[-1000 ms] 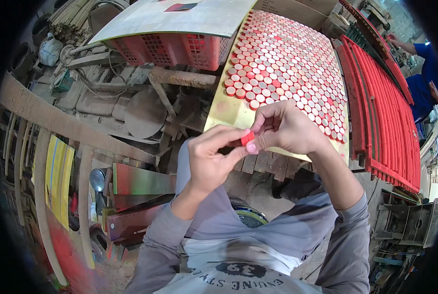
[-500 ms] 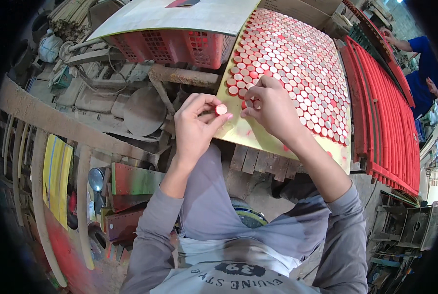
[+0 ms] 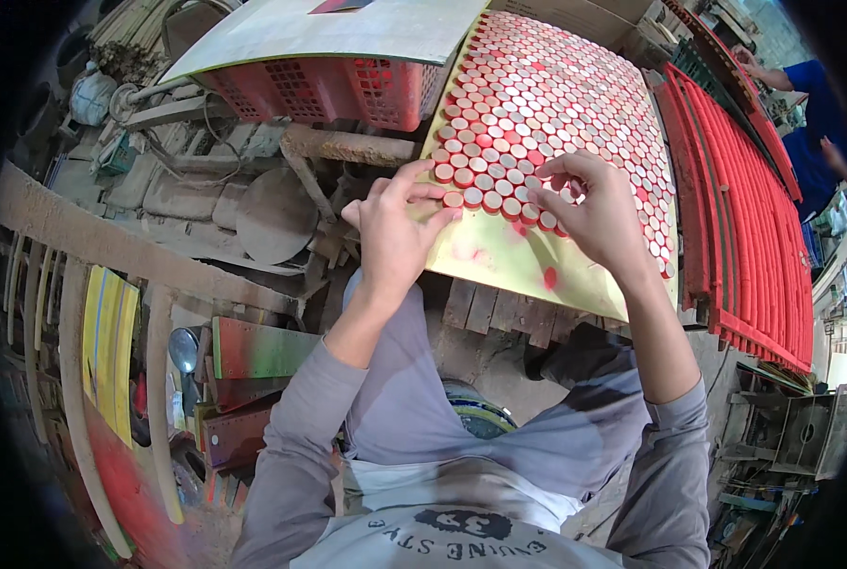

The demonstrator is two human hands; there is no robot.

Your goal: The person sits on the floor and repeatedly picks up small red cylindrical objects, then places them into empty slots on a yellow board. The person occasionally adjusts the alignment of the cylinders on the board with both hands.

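Many small round pieces [image 3: 505, 161] with pale tops and red sides stand packed in close rows on a yellow board [image 3: 499, 256]. At the left end of the nearest row, my left hand [image 3: 392, 232] pinches one round piece [image 3: 453, 199] between thumb and fingertips, low at the board. My right hand [image 3: 599, 204] is farther right over the near rows. Its fingers are curled and its thumb and index fingertips are down among the pieces. What lies between them is partly hidden by the fingers.
A red plastic crate [image 3: 319, 90] under a pale sheet [image 3: 338, 33] stands beyond the board's left side. Red slatted panels [image 3: 741, 218] lean along its right. A rusty metal frame [image 3: 347, 144] is near my left hand. Another person in blue [image 3: 817, 133] is at far right.
My right hand has moved right along the near edge of the rows. My left hand has brought its round piece rightward and down to the row's end. More of the near row shows.
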